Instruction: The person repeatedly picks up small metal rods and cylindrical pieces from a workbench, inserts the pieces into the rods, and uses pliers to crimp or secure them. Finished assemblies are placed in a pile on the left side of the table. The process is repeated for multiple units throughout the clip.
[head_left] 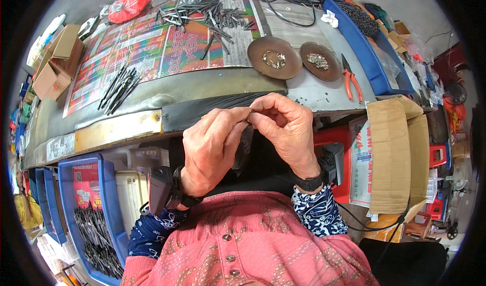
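Observation:
Just off the table's front edge, my left hand point(212, 147) and my right hand point(286, 132) meet at the fingertips. Both are closed in a pinch around a small dark piece point(250, 116), mostly covered by the fingers, so its kind is unclear. Beneath them something dark shows against my lap; whether it joins that piece I cannot tell. Beyond my right hand sit two shallow brown dishes: the larger dish point(257, 61) holds small shiny metal pieces, the smaller dish point(331, 73) a heap of similar ones. Pliers with orange handles point(351, 83) lie to their right.
Thin black strips point(119, 89) lie bundled at the table's left, with a larger pile point(217, 18) farther back. A blue tray point(349, 25) lines the right side. Below the table stand a blue crate point(114, 200) of black strips and an open cardboard box point(392, 154).

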`<state>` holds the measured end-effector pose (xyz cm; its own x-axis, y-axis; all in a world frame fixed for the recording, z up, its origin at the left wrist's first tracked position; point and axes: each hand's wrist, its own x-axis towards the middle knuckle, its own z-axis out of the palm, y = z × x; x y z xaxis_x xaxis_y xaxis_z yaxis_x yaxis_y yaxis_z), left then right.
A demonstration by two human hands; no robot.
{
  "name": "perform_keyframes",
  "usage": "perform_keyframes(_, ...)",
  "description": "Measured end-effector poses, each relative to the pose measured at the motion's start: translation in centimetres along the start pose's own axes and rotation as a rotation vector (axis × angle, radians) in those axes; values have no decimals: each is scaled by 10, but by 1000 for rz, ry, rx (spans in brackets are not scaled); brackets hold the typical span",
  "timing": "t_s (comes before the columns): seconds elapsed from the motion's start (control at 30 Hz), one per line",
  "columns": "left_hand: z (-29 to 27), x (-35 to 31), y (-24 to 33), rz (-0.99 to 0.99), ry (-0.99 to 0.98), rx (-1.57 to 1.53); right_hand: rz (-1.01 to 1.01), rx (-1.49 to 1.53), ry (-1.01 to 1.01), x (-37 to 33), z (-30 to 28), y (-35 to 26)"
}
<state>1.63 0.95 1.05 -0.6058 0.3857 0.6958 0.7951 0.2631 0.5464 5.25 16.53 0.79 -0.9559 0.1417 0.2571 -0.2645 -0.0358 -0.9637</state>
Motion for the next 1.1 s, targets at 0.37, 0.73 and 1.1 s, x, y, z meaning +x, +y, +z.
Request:
perform_keyframes(0.37, 3, 7, -22, -113, 20, -68, -341, -1296, 313, 39, -97, -3)
perform_keyframes(0.73, 1, 7, -24, -268, -53, -95, -347, -1593, 368, 54, -124, 29)
perform_keyframes(1.1, -1, 1, -24, -492, -16, -424, -318, -1439, 253, 60, -125, 22)
